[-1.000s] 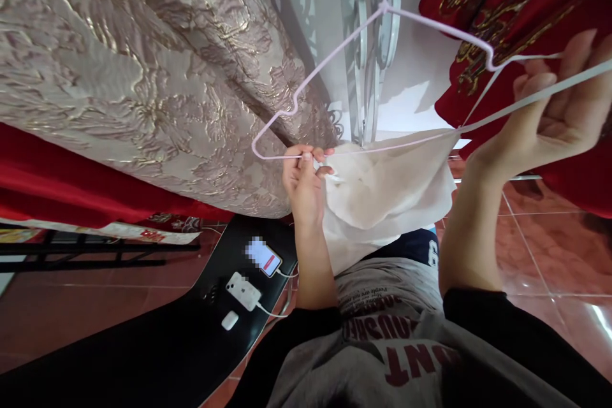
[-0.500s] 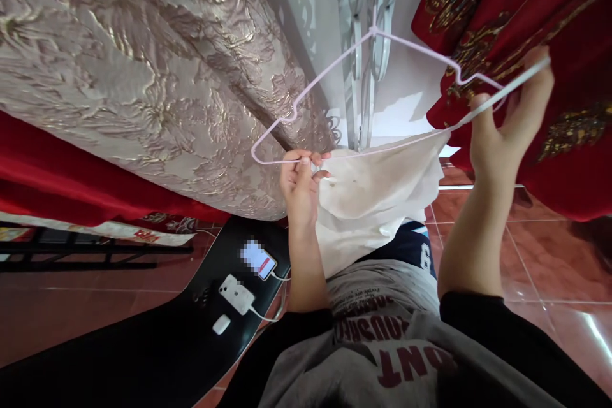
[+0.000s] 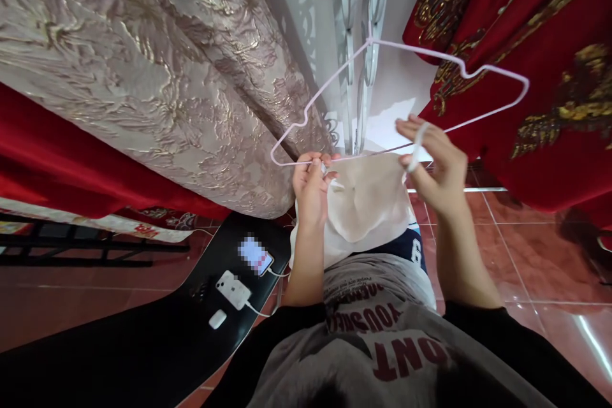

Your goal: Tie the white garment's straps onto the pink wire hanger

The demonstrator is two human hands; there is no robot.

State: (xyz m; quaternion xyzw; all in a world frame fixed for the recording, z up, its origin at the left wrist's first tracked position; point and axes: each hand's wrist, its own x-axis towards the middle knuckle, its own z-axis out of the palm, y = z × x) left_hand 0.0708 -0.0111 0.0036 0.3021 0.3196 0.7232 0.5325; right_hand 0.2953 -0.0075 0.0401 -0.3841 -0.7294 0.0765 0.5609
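A thin lilac clothes hanger spans the middle of the view, its hook up among white metal bars. My left hand is closed at the left part of its bottom bar, pinching the bar with the edge of a cream cloth garment. That garment hangs below the bar, over my lap. My right hand is just right of centre, in front of the bar. A white strap is looped about its spread thumb and fingers. The strap's join to the garment is hard to make out.
A heavy gold-pink brocade cloth hangs at the left. Red cloth with gold sequins hangs at the right. On a black seat lie two phones, one a white phone, with cables and a small white case.
My right hand has moved left and inward from the hanger's right end, and the stretched strap has slackened into a small loop. The hanger's right end is now uncovered. My left hand keeps its pinch.
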